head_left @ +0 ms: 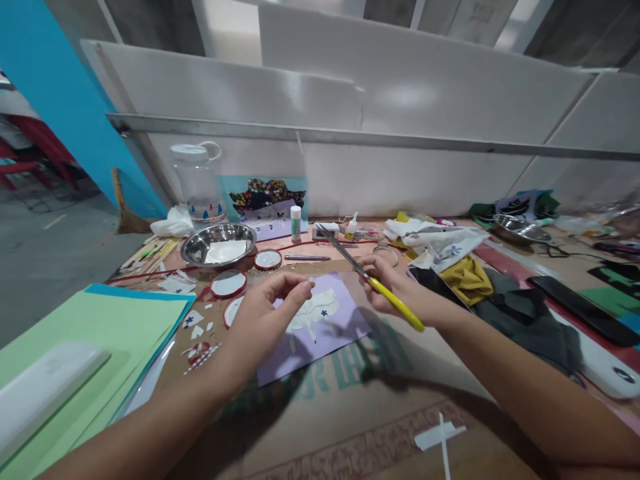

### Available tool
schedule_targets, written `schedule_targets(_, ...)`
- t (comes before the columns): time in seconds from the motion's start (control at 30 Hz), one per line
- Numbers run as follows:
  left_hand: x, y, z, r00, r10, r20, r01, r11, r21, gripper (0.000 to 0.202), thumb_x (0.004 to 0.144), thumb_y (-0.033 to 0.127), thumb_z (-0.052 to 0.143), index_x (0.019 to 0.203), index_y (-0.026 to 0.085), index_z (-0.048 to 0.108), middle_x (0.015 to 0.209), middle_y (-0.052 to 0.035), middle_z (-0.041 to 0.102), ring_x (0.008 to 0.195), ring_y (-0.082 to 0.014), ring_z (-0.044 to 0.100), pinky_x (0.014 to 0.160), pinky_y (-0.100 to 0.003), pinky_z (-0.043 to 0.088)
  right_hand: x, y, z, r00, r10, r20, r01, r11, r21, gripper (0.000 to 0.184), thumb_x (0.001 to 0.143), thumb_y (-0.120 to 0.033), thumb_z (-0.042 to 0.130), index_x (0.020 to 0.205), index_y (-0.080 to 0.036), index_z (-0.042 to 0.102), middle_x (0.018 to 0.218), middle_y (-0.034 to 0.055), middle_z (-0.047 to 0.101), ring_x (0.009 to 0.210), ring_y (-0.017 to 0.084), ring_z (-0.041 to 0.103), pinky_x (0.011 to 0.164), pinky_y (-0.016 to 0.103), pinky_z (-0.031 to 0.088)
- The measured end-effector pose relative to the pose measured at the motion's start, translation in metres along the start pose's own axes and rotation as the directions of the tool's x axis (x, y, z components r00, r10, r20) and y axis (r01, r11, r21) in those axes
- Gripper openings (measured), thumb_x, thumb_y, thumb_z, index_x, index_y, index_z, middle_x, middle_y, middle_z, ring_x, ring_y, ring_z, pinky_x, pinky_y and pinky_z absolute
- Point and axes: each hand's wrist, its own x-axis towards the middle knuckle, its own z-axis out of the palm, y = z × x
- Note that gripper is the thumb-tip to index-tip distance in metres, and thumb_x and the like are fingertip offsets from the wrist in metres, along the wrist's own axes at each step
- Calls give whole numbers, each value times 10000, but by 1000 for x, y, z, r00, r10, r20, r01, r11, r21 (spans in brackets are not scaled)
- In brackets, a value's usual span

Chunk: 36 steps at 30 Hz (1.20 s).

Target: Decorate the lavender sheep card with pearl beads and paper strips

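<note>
My right hand (387,283) holds yellow-handled scissors (395,303), with the blades pointing up and away to the left. The fingers of my left hand (273,307) are pinched together. A tiny pale bit shows at its fingertips, too small to name. Beneath both hands lies a purple sheet of paper (350,303). On it is a white fabric cutout (320,308) with a row of small beads and a dark blue flower; my left hand covers part of it. White scraps (193,319) and a string of beads (205,359) lie left of the sheet.
A steel bowl (193,252) stands at the back left beside a clear bottle (197,183). Behind the sheet are a glue stick (296,223) and a small glue bottle (351,228). Green papers (135,320) lie left. Fabric pieces (467,280) and a black phone-like object (580,310) lie right.
</note>
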Motion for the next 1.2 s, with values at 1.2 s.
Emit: schedule_targets(1.2,-4,2,3,999,40,-18,-37,988,149,195,854,354,567,777,206,667,744,6,668,703,-160,582,701,-277,466,-5,-7,62,999,36,3,-36,996,85,770,667,-794,699,1136,-186,632,928,25,601,815,186,516,745,306,428)
